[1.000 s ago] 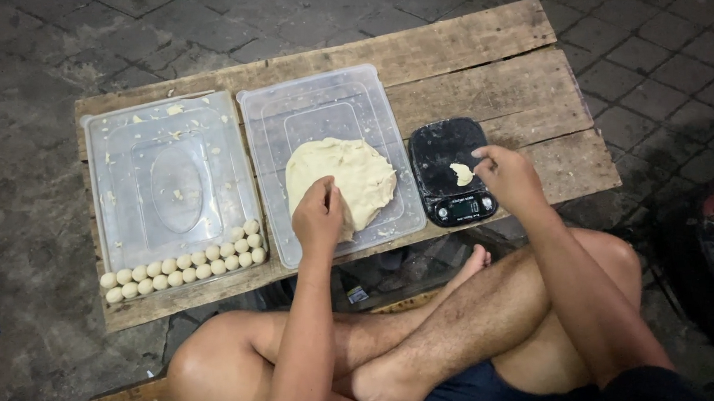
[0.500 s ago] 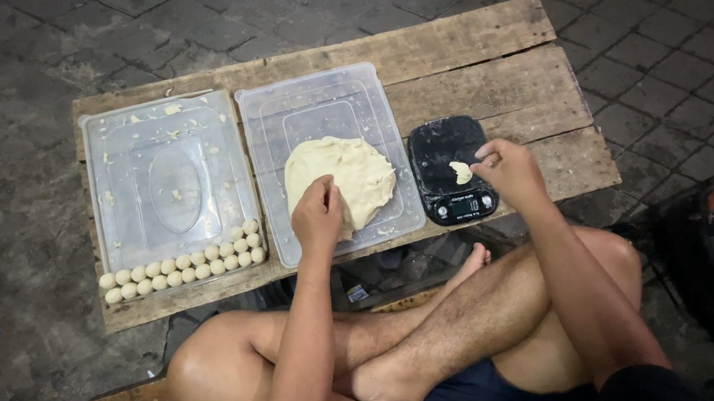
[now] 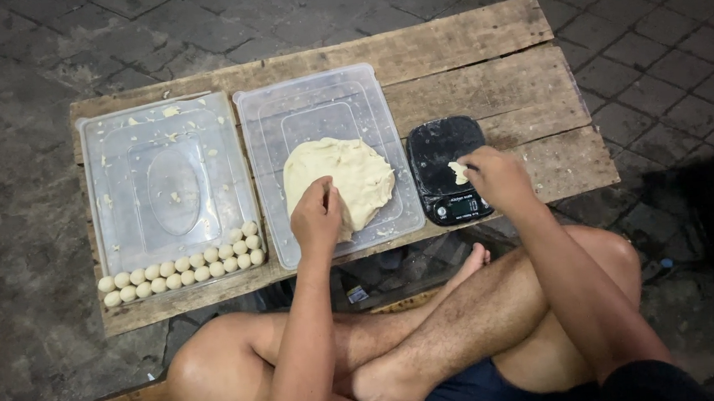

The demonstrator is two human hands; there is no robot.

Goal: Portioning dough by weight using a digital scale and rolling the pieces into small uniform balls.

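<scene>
A big lump of pale dough lies on a clear plastic tray in the middle of a wooden table. My left hand rests on the dough's near edge, fingers curled against it. To the right stands a small black kitchen scale with a small piece of dough on its platform. My right hand pinches that piece with its fingertips.
A second clear tray on the left holds two rows of small dough balls along its near edge. The wooden plank table stands on paved ground. My crossed bare legs are below the table's near edge.
My right hand has shifted slightly left onto the small dough piece on the scale. My left hand stays on the big dough lump.
</scene>
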